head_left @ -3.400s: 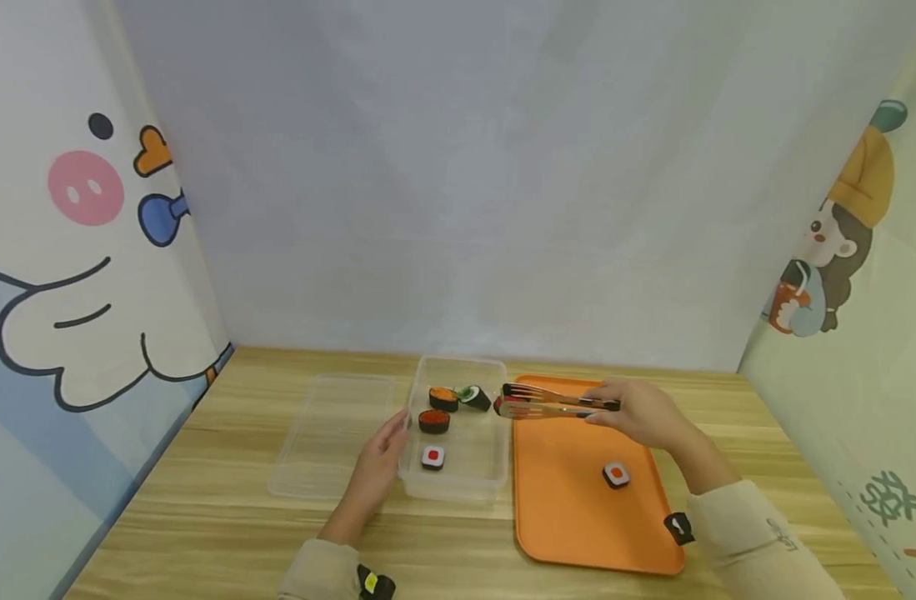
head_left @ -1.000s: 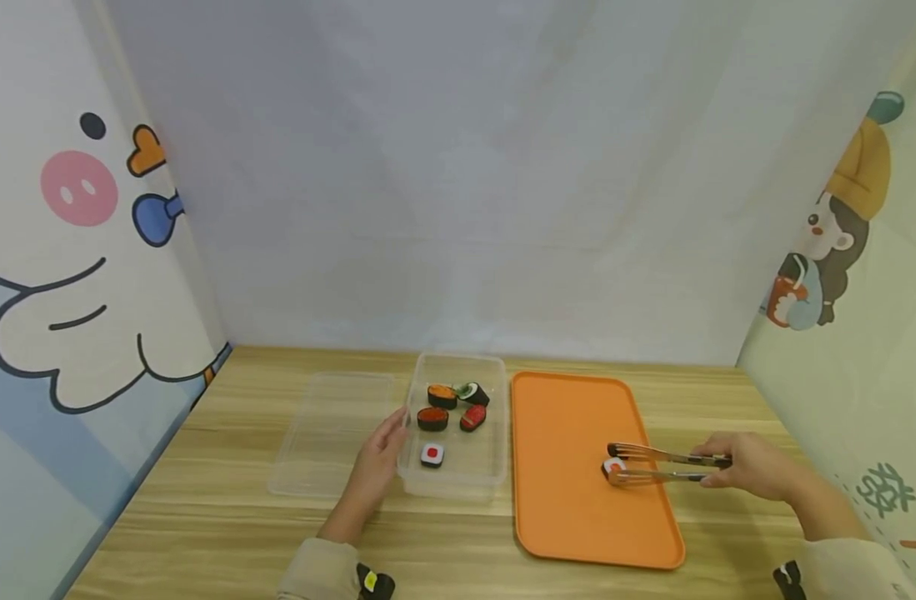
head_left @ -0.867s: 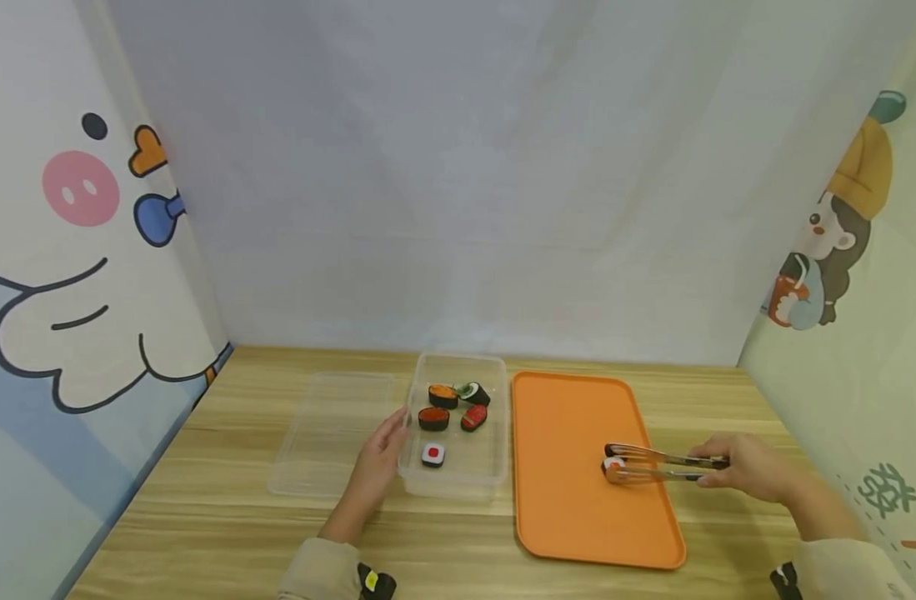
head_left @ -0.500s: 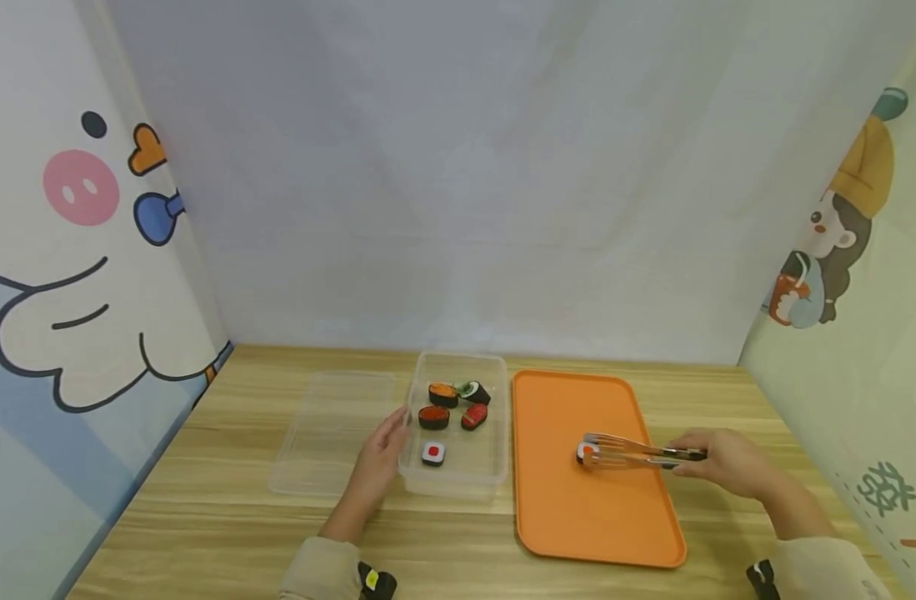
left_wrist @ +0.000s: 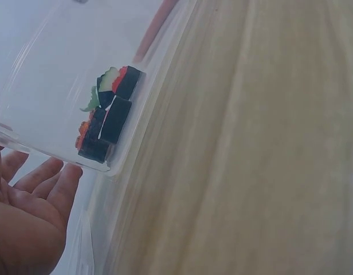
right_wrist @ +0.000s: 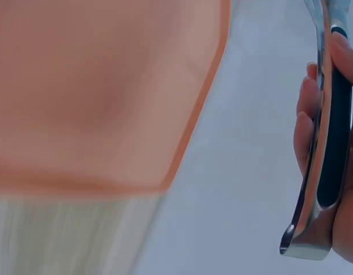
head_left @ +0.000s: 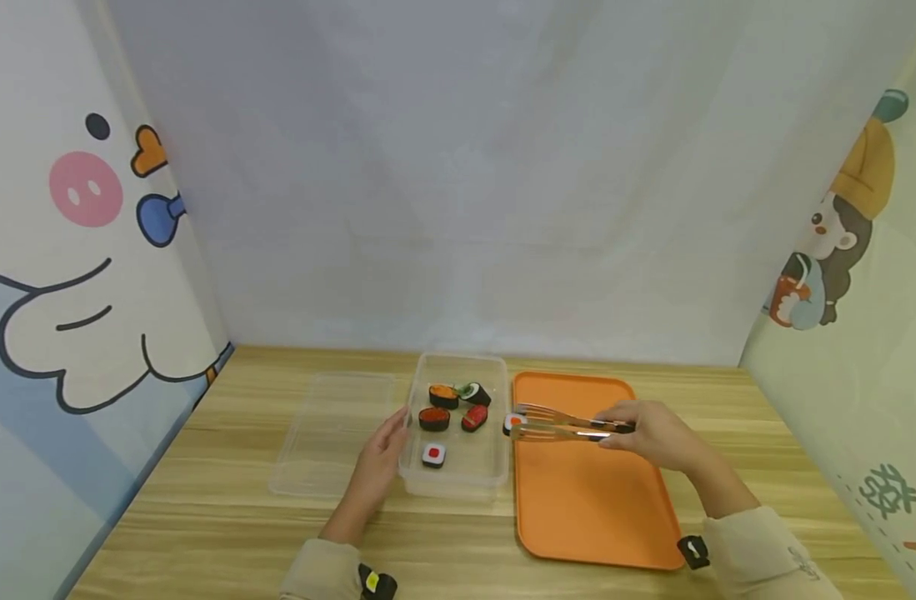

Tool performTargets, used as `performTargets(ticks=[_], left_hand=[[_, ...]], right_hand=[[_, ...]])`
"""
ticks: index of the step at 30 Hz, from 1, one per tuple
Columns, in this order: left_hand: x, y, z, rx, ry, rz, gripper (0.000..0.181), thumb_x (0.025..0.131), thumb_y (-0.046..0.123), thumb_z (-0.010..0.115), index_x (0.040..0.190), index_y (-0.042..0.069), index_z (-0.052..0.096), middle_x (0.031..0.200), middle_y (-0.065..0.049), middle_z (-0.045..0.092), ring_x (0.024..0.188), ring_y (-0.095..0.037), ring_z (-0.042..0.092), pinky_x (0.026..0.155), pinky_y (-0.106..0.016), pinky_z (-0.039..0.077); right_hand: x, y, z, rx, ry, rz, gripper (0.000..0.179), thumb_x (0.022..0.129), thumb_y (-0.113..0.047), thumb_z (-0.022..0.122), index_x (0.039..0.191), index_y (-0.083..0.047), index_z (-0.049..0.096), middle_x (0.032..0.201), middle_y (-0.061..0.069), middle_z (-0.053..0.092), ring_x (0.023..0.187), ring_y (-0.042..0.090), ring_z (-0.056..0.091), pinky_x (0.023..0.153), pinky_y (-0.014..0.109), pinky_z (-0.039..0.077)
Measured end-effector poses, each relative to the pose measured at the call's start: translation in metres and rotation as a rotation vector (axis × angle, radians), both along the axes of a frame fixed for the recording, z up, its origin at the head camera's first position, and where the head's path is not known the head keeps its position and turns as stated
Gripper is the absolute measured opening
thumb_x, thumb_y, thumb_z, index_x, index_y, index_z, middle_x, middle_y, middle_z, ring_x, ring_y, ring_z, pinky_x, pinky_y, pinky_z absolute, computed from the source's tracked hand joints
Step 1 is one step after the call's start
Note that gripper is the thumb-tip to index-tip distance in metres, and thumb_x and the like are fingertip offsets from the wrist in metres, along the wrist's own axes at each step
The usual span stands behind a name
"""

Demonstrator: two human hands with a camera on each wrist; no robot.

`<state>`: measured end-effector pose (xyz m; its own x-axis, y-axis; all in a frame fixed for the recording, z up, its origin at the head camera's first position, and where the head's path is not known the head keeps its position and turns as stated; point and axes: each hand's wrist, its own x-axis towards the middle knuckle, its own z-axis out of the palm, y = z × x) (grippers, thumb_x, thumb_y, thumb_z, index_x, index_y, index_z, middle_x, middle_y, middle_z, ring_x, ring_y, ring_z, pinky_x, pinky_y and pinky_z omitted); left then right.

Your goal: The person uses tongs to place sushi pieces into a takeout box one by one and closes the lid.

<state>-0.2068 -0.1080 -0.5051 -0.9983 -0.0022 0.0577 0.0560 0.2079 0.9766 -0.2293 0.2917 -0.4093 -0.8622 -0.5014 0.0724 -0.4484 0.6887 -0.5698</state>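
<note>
My right hand [head_left: 656, 432] grips metal serving tongs [head_left: 566, 435] with dark handle inlays. Between the tongs' tips is a white toy sushi roll [head_left: 513, 423] with an orange-red centre, at the gap between the orange tray [head_left: 578, 508] and the clear plastic box [head_left: 465, 481]. In the right wrist view the fingers and thumb close round the tongs [right_wrist: 334, 137]. My left hand [head_left: 375, 462] rests against the box's left side, its fingers [left_wrist: 65, 186] nearly straight at the wall. Inside the box lie several toy sushi pieces, among them an orange-topped one [head_left: 443, 396] and a square roll [head_left: 433, 455].
A clear flat lid [head_left: 330, 433] lies on the wooden table [head_left: 225, 517] left of the box. The tray stands close to the box's right side. A pale curtain [head_left: 458, 208] closes off the back, with printed cloths at both sides.
A red-topped piece went from the tongs into the box. The tongs then took the square roll off the tray, and my right hand carried it left towards the box. My left hand stayed put.
</note>
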Motion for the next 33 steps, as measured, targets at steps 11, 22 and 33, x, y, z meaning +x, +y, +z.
performTargets(ticks=[11,22,33], left_hand=[[0.001,0.002,0.002,-0.021,-0.003,0.015,0.046,0.106,0.024,0.043,0.148,0.006,0.04,0.148,-0.023,0.038,0.132,-0.042,0.039,0.109,-0.054,0.03],[0.003,0.004,0.006,-0.019,-0.004,0.033,0.046,0.106,0.024,0.043,0.148,0.005,0.041,0.148,-0.022,0.039,0.132,-0.042,0.038,0.109,-0.054,0.03],[0.002,0.003,0.002,-0.031,-0.01,0.034,0.046,0.106,0.026,0.043,0.148,0.007,0.042,0.147,-0.021,0.04,0.132,-0.041,0.039,0.109,-0.053,0.03]], right_hand=[[-0.007,-0.051,0.0,0.074,0.014,-0.012,0.033,0.087,-0.025,0.075,0.115,-0.008,0.071,0.11,0.006,0.067,0.076,0.012,0.056,0.061,0.032,0.047],[-0.008,-0.06,0.005,0.107,0.027,-0.009,0.029,0.085,-0.022,0.077,0.111,-0.01,0.073,0.104,-0.001,0.068,0.073,0.01,0.054,0.06,0.031,0.045],[-0.005,-0.056,0.009,0.101,0.011,0.009,0.033,0.085,-0.024,0.077,0.113,-0.009,0.072,0.107,0.002,0.067,0.079,0.012,0.057,0.064,0.032,0.049]])
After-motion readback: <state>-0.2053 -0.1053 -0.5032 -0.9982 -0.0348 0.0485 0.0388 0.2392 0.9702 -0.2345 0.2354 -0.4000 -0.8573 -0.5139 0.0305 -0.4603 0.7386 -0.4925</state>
